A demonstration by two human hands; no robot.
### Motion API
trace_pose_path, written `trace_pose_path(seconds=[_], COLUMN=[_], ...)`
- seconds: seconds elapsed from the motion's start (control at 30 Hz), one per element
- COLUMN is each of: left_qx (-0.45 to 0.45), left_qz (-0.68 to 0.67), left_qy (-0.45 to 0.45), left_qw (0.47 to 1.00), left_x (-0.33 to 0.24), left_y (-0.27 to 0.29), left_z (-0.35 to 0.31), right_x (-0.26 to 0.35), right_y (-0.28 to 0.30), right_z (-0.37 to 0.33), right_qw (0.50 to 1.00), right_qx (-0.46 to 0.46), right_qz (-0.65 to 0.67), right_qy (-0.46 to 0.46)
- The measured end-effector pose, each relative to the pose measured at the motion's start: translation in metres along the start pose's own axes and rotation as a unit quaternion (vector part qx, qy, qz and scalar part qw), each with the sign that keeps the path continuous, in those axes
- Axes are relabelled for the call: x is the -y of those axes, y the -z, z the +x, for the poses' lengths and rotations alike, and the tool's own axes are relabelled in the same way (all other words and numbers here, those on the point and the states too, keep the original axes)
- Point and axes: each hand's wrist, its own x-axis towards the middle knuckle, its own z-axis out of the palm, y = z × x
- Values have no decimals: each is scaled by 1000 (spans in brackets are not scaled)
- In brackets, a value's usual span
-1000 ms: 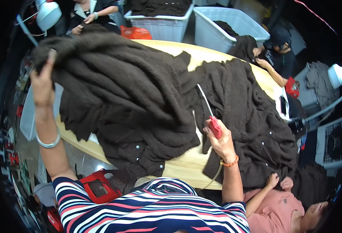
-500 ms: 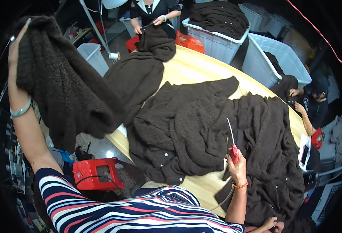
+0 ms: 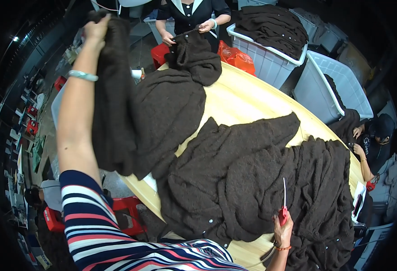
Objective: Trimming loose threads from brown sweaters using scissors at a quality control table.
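High at the upper left, my left hand [image 3: 97, 30] is closed on a dark brown knitted garment [image 3: 115, 104] that hangs down from it, blurred by motion. The garment's right side overlaps other brown knitwear [image 3: 169, 101] on the table. At the lower right, my right hand [image 3: 283, 231] grips a red air blow gun [image 3: 283, 216] with a long thin nozzle pointing away from me. A thin hose runs back from beside that wrist. Beneath and around this hand lie rumpled brown buttoned garments [image 3: 234, 176].
Across the pale wooden table [image 3: 239, 97], a person [image 3: 191, 20] holds a brown garment by its edge. Another person [image 3: 374, 140] handles knitwear at the right. Grey bins [image 3: 270, 67] with brown garments stand behind the table. Red stools [image 3: 128, 212] are at the lower left.
My left hand has swung rightward with the garment, which now hangs narrower and closer to the table. My right hand with the blow gun sits lower in the picture; the whole view has shifted too.
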Motion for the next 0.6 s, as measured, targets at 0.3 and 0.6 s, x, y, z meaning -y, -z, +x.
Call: trace_pose_path(seconds=[0.3,0.6], left_qx=[496,710], left_qz=[-107,-223], left_qy=[143,-342], left_qw=[850,573], left_x=[16,-214], left_y=[-214,-209], left_z=[-225,-577], right_x=[36,-70], right_y=[19,83], right_z=[-14,-91], right_qw=[977,927], right_qx=[-143,-308], right_qz=[-87,-92], right_qy=[-133,-195])
